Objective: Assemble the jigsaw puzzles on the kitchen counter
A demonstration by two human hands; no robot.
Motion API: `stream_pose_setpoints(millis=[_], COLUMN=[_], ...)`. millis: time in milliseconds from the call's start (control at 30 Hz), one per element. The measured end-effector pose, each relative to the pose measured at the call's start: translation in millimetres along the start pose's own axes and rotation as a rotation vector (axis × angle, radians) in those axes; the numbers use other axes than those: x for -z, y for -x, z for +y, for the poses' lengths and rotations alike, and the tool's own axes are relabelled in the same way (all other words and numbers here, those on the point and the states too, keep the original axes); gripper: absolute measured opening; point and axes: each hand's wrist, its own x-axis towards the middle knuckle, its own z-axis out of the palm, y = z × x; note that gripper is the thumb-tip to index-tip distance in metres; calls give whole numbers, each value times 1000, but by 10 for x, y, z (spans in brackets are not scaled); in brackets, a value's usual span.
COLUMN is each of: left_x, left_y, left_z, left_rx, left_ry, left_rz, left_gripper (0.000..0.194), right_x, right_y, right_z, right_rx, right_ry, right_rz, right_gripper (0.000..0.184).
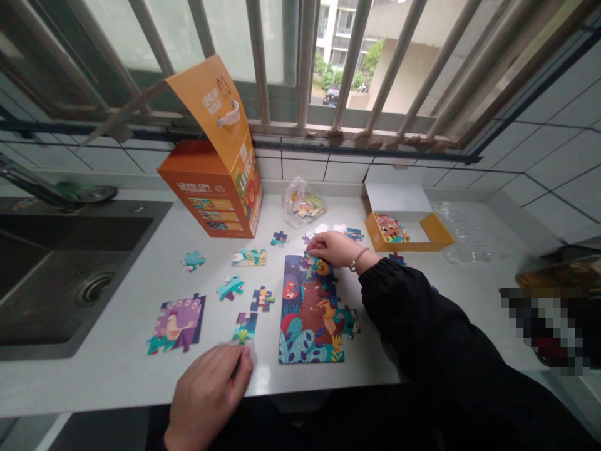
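Observation:
A partly joined jigsaw puzzle (310,307), showing a brown bear on dark blue, lies flat on the white counter. At its top edge my right hand (335,247) pinches a small teal puzzle piece (310,262), mostly hidden by the fingers. My left hand (206,388) is closed near the counter's front edge. Its fingertips are beside the lower end of a puzzle piece with a green figure (245,327); whatever they may hold is hidden. Between the left hand and the puzzle lies a loose multicoloured piece (263,299). Further left is a joined purple section (178,322).
More loose pieces (230,287) are scattered left of the puzzle. An orange puzzle box (211,188) stands open at the back, near a clear bag of pieces (304,205). A shallow yellow box (434,232) holds pieces at right. A dark sink (61,275) is at left.

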Motion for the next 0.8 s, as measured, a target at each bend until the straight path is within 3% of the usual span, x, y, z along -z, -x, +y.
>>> stream_pose_setpoints(millis=[200,433,633,800], left_x=[9,6,12,27], left_y=[-6,-14,-18,-39], left_z=[1,9,20,28], left_rx=[0,-8,1,-3], left_ry=[3,-2,8,-19], left_rz=[-9,2,-3,13], left_gripper=[23,23,22,24], right_x=[175,306,330,302], right_y=[226,852,1247,1238], right_z=[70,441,867,910], right_rx=[-25,-120,-165,-140], right_ry=[-89,-199,33,158], right_rz=[20,85,183,228], right_gripper=[18,30,20,18])
